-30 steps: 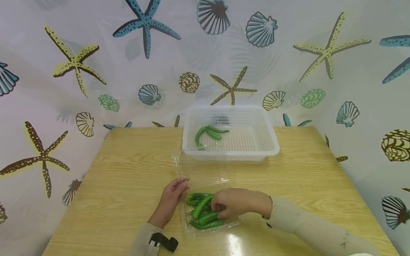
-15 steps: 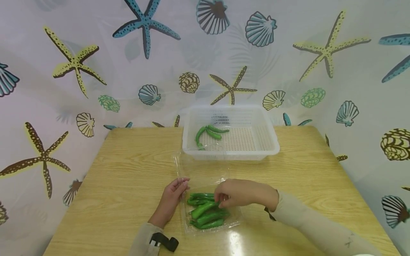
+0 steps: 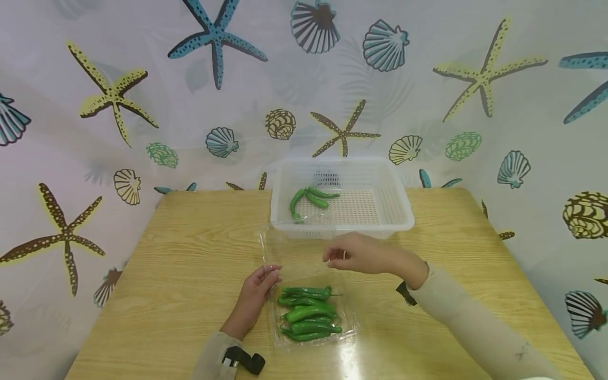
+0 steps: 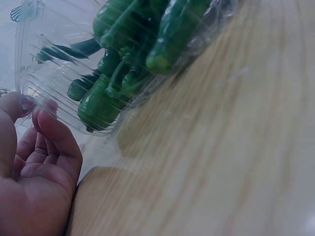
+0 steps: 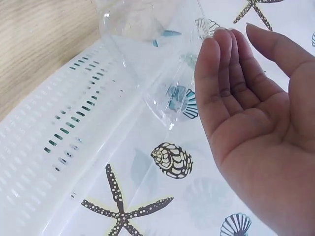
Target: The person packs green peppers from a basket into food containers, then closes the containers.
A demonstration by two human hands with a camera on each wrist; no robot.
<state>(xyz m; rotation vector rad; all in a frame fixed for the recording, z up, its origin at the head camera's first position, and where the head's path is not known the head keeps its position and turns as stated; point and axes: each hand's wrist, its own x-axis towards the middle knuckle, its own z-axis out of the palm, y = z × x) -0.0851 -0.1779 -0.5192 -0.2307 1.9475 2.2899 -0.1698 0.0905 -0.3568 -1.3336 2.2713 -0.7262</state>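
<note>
Several green chili peppers (image 3: 311, 314) lie side by side in the base of a clear plastic clamshell box (image 3: 349, 316). Its lid (image 3: 299, 250) stands raised on the far side, overlapping the front of the basket in the head view. My left hand (image 3: 256, 293) pinches the box's left edge near the hinge between thumb and fingers; the left wrist view shows the thumb and index finger (image 4: 54, 125) at the clear rim. Above the table, right of the lid, hovers my right hand (image 3: 363, 253); the right wrist view shows its palm (image 5: 261, 113) with nothing held and the fingers bent loosely.
A white perforated plastic basket (image 3: 404, 216) stands behind the box, with a few more green chili peppers (image 3: 315, 198) at its left end. The wooden table (image 3: 190, 237) meets a wall covering (image 3: 237, 174) printed with starfish and shells.
My right hand has left the peppers in the box and moved up and away toward the basket. The peppers now lie straighter and more level. My left hand has stayed at the edge.
</note>
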